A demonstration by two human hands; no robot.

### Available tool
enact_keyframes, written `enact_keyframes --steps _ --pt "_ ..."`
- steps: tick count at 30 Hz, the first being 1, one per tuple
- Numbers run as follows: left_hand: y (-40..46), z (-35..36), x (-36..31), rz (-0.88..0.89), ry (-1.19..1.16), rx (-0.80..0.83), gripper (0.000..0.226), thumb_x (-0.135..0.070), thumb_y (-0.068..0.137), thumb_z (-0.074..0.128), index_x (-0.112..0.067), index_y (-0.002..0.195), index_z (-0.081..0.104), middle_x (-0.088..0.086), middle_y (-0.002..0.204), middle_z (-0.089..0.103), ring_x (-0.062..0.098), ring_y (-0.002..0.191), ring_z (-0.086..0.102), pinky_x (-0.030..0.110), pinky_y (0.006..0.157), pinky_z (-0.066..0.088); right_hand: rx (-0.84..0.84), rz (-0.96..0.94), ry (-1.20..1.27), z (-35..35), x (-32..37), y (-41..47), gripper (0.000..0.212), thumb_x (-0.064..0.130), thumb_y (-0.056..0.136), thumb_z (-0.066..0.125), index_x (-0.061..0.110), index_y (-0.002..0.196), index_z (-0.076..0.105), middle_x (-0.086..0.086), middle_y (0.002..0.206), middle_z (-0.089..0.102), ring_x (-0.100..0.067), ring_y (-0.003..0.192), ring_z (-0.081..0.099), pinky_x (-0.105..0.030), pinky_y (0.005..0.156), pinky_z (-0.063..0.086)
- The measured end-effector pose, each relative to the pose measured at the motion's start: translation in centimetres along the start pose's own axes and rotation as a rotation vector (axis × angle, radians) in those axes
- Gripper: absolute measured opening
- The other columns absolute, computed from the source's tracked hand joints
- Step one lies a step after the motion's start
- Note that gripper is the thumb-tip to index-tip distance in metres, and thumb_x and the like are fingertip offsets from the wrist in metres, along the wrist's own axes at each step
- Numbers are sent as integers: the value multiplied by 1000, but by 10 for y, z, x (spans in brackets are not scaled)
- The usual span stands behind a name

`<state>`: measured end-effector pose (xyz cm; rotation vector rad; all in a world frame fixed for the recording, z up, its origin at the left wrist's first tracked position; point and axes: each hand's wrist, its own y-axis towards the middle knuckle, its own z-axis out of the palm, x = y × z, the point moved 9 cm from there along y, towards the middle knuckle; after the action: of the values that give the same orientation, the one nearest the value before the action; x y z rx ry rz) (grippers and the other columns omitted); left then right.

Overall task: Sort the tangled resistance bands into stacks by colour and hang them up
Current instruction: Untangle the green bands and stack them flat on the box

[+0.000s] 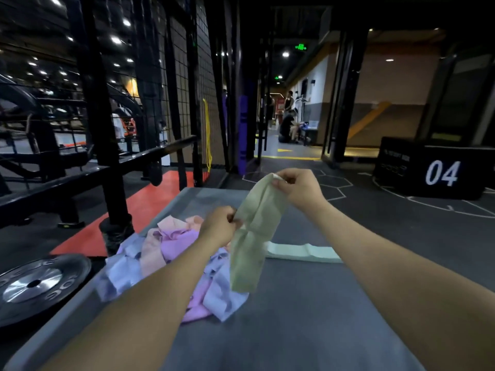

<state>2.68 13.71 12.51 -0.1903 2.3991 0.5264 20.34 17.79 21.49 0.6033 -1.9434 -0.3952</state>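
Sorting step: a pale green band lifted clear of the tangle.

Above the bench (308, 317), the right hand (300, 187) pinched the green band (254, 231) at its top and the left hand (219, 227) pinched its edge, each grip clamped on it. Next, probably, laying it on the folded green band (302, 252) right of the pile (171, 253).

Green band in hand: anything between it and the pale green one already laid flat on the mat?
Nothing visible. The green band hangs from both hands, left hand and right hand, just left of the flat pale green band. The tangled pile lies farther left.
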Motion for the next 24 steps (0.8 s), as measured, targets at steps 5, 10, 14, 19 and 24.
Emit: enact_keyframes --steps 5,10,14,19,24 --pt "-22 43 -5 -12 -139 19 13 -13 87 63 -7 75 66 5 66 53 20 63 43 30 57 32 -11 173 17 -29 -71 -44 7 14 87 65 9 89 70 6 65 57 -5 59 47 -19 54 37" --pt "-43 82 12 -46 -129 10 35 -13 90 59 -16 57 46 1 57 43 16 61 37 21 49 27 -31 291 55 -25 -135 -78 9 5 85 66 12 81 68 -4 72 60 -15 72 52 -27 67 40" --pt "-51 102 30 -56 -164 -23 15 -14 89 60 -2 86 68 8 83 66 22 79 58 22 63 34 -23 332 40 -11 -176 -99 13 0 86 61 12 85 68 -3 76 61 -14 74 53 -16 59 41" --pt "-61 109 45 -28 -198 -68 14 -11 88 62 -4 78 69 1 67 61 8 64 49 7 58 35 22 351 -13 9 -201 -118 14 5 87 59 8 93 70 0 77 62 -9 69 50 -13 58 37" --pt "-72 125 68 -43 -315 -19 30 -12 87 65 -28 62 57 -12 57 53 -3 49 46 15 56 33 37 363 -22 25 -206 -135 19 4 88 58 11 99 70 7 83 64 -10 82 57 -17 73 40"
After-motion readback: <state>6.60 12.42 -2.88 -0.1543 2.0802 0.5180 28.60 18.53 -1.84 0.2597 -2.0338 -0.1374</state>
